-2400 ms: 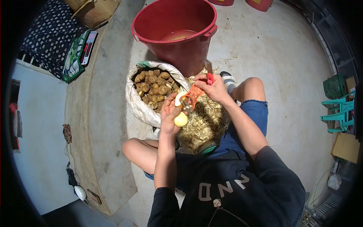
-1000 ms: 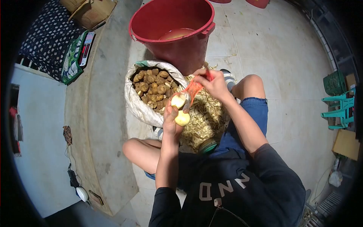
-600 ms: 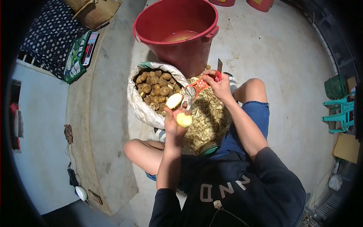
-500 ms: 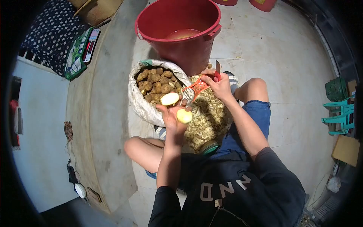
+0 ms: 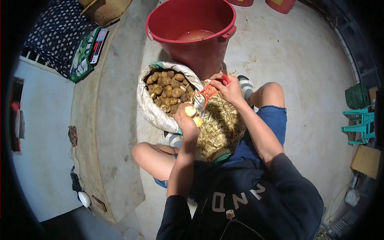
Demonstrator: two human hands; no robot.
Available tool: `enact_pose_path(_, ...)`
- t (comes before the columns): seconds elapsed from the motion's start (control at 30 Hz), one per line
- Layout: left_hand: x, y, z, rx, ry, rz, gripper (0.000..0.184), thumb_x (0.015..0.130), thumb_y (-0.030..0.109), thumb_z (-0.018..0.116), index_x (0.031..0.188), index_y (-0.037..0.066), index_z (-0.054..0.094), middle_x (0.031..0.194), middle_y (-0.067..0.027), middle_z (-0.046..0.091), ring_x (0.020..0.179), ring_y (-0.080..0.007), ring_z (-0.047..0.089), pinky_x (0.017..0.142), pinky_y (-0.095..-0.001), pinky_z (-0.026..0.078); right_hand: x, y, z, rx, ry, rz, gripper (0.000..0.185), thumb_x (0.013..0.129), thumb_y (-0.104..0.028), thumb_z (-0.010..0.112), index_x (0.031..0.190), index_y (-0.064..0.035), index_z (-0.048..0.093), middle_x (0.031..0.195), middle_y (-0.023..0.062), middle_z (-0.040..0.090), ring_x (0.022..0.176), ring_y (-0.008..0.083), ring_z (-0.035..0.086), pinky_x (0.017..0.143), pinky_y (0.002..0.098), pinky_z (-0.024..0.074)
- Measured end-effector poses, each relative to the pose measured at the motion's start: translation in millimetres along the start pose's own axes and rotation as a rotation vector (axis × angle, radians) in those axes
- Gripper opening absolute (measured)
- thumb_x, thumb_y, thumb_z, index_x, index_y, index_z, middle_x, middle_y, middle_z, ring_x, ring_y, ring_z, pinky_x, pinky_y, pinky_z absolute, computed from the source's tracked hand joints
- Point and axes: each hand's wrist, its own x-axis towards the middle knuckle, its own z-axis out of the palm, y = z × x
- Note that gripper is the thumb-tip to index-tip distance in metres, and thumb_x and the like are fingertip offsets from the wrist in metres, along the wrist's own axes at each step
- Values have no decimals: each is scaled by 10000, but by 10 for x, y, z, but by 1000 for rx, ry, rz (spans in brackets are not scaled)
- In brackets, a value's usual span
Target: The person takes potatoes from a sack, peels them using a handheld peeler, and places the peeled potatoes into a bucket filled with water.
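My left hand [image 5: 185, 121] is closed around two pale peeled potato pieces [image 5: 191, 111], beside the rim of the sack. My right hand [image 5: 231, 90] grips an orange peeler [image 5: 207, 93] with holes in its body, which points toward the left hand. The same hand also holds a red-handled knife [image 5: 226, 79]; its blade is hard to make out now. Brown unpeeled potatoes [image 5: 166, 89] fill the open white sack [image 5: 150, 111] at the left. Under both hands, a heap of potato peelings [image 5: 220, 128] lies between my legs.
A large red bucket [image 5: 190, 52] with some liquid inside stands just beyond the sack. Farther right are turquoise stools [image 5: 359, 124] and a green basket [image 5: 356, 97]. A scale [image 5: 99, 46] rests on the ledge at the left.
My left hand has turned from palm-up and spread to closed over the potato pieces. The knife in my right hand has tilted, and its blade no longer stands up plainly.
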Motion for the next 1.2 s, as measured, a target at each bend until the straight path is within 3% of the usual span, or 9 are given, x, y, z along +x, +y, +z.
enact_pose_path(0.2, -106, 45, 90, 448, -70, 241, 307, 982, 231, 385, 846, 20, 562, 700, -60, 566, 587, -184, 551, 547, -295, 469, -49, -58, -71, -104, -145, -29, 149, 864, -118, 691, 931, 15, 697, 794, 37, 687, 735, 75, 603, 688, 259, 489)
enact_pose_path(0.3, -36, 31, 175, -228, 190, -338, 301, 968, 283, 425, 899, 33, 578, 667, -67, 572, 519, -220, 551, 483, -346, 482, -100, -130, -37, 81, -147, 44, 121, 859, -81, 696, 931, 15, 679, 825, 17, 670, 773, 76, 584, 729, 253, 477)
enact_pose_path(0.57, 32, 17, -66, -749, -469, -549, 303, 956, 351, 438, 892, 87, 573, 612, -30, 513, 595, -194, 509, 618, -341, 445, 61, -3, -265, -156, 58, -101, 156, 825, -117, 738, 933, -10, 703, 819, 53, 701, 743, 91, 624, 688, 253, 493)
enact_pose_path(0.67, 24, 274, 119, -621, -92, -575, 312, 948, 391, 450, 905, 110, 578, 702, -31, 516, 663, -166, 477, 638, -324, 423, 42, 54, -312, -139, 69, -117, 186, 830, -148, 746, 945, -8, 707, 837, 52, 707, 752, 89, 625, 701, 249, 489)
enact_pose_path(0.73, 148, 44, -65, -650, -115, -697, 262, 954, 348, 509, 1023, 103, 570, 816, -56, 572, 721, -187, 532, 662, -337, 454, 51, 127, -348, -53, 114, -36, 198, 828, -149, 749, 953, -2, 704, 851, 54, 711, 756, 89, 626, 704, 248, 489)
enact_pose_path(0.87, -8, -10, 76, -320, -89, -451, 178, 886, 161, 656, 1002, 62, 566, 857, -57, 597, 703, -141, 552, 621, -267, 471, 33, 124, -410, -36, 122, -44, 197, 843, -151, 740, 963, 1, 704, 828, 37, 701, 750, 75, 610, 693, 241, 486)
enact_pose_path(0.9, -5, -18, 121, 63, -106, -80, 240, 831, 108, 710, 1016, 53, 568, 854, -54, 597, 721, -126, 555, 638, -262, 474, 31, 108, -427, 27, 139, -29, 187, 856, -154, 732, 965, -4, 707, 802, 17, 684, 731, 61, 593, 661, 231, 476)
enact_pose_path(1.0, -31, 47, 142, 569, -88, 286, 390, 675, -7, 826, 992, 31, 603, 839, -47, 598, 766, -104, 556, 689, -260, 473, 43, 95, -515, 0, 171, -21, 180, 866, -144, 723, 970, 2, 705, 790, 4, 672, 716, 51, 581, 637, 223, 466)
enact_pose_path(1.2, -31, 118, 219, 885, -174, 693, 245, 643, 37, 810, 838, 21, 662, 792, -130, 636, 721, -285, 624, 665, -357, 499, 42, 116, -559, 29, 176, -18, 189, 864, -134, 724, 977, 14, 696, 783, -3, 657, 702, 48, 559, 635, 226, 462)
